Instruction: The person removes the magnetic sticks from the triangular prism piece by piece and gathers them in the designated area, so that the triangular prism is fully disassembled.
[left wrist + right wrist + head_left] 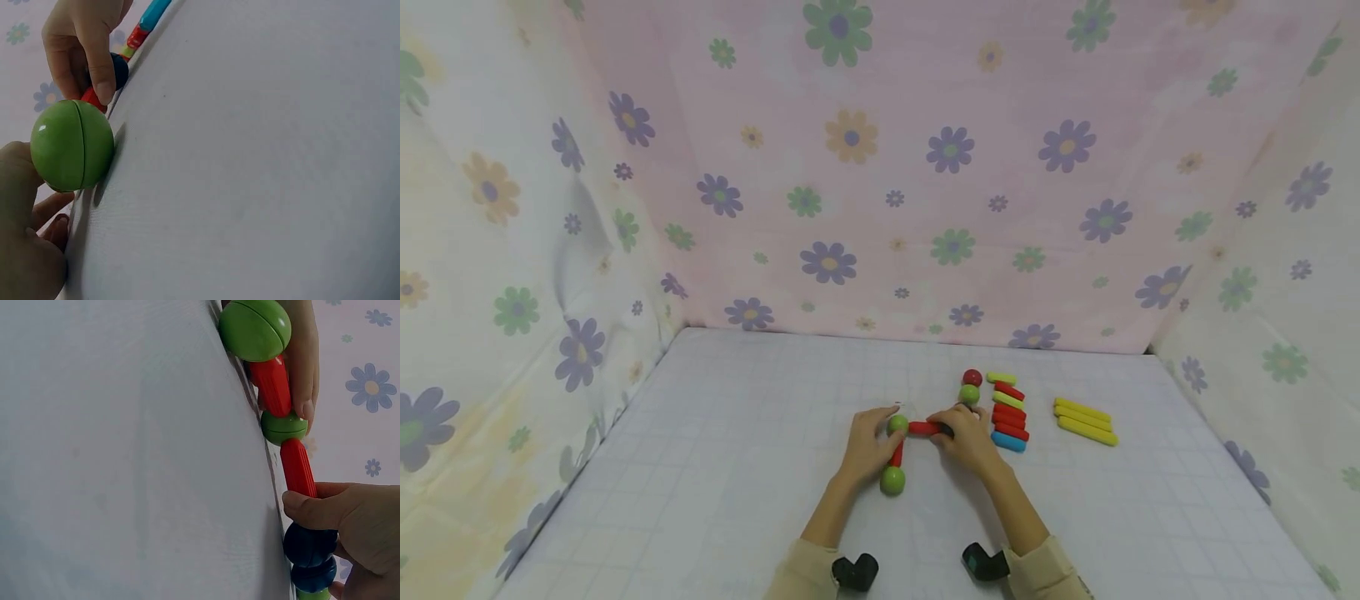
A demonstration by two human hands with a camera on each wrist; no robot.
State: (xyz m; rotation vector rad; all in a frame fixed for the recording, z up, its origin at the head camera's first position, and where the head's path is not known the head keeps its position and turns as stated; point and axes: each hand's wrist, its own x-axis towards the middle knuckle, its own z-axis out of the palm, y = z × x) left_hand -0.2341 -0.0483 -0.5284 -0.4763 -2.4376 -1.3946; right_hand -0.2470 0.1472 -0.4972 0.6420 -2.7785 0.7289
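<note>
On the white tabletop lies an L-shaped chain: a green ball (892,481), a red stick (897,454), a second green ball (898,424) at the corner, another red stick (923,428), then a dark blue ball (310,545). My left hand (886,423) pinches the corner green ball (284,427), its fingers lying along the near red stick (272,384). My right hand (942,427) pinches the far red stick (298,467) by the dark blue ball (119,70). The end green ball (72,145) rests on the table.
Right of my hands lie a red ball (972,377), a green ball (969,395), a row of red, yellow-green and blue sticks (1009,410), and three yellow sticks (1084,421). Flowered cloth walls (850,208) close in the table (737,467) on three sides.
</note>
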